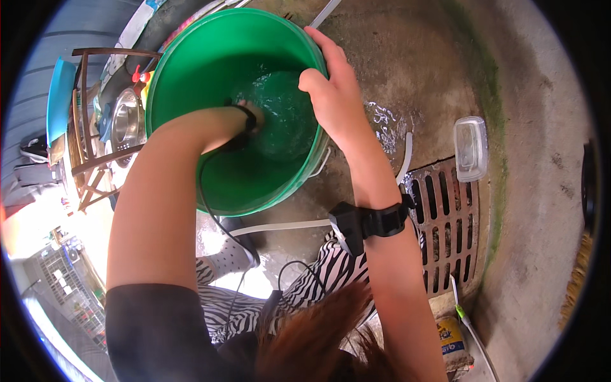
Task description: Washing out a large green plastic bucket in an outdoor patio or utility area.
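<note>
A large green plastic bucket (176,90) is tilted in front of me, with some clear water (286,114) moving inside it. My right hand (331,86) grips the bucket's rim at the upper right, thumb on the inner side and fingers outside. My left hand (253,114) reaches into the bucket near the water; its fingers are blurred and mostly hidden behind the wrist and a black band. A black cable runs from that wrist over the rim. The other forearm wears a black strapped device (367,224). A wire handle (322,162) hangs at the bucket's side.
A rusty drain grate (441,229) lies at the right in wet concrete, with a clear plastic container (471,149) beside it. A pale hose (286,226) crosses the floor below the bucket. To the left stand a wooden rack (85,105), a metal colander (126,119) and a blue basin (60,102).
</note>
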Demonstrator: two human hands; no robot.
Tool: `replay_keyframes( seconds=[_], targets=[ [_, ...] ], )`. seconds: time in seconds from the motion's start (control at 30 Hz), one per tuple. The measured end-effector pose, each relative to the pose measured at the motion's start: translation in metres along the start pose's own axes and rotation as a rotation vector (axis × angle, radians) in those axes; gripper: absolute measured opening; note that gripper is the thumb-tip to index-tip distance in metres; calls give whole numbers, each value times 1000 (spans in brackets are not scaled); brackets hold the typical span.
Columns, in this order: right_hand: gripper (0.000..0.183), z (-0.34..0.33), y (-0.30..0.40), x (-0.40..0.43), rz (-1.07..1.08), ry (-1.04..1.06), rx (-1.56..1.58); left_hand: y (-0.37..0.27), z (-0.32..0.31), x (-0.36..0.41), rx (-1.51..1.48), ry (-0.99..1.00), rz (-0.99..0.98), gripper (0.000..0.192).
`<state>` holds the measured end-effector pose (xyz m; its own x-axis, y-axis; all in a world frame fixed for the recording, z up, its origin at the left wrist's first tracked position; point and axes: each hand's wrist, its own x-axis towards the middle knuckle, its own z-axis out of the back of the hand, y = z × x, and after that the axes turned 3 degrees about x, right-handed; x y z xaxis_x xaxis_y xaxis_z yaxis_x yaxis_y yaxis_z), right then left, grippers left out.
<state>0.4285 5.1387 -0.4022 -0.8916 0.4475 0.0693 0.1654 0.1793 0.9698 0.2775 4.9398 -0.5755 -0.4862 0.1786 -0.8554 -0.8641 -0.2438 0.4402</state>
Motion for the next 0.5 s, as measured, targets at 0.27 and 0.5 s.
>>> replay_keyframes(
  seconds=[0.27, 0.5],
  targets=[
    [60, -3, -11, 3, 18, 8, 116, 23, 13, 64, 373, -684, 42, 29],
    [62, -1, -7, 1, -49, 9, 70, 32, 2, 24, 322, -261, -75, 43]
  ],
)
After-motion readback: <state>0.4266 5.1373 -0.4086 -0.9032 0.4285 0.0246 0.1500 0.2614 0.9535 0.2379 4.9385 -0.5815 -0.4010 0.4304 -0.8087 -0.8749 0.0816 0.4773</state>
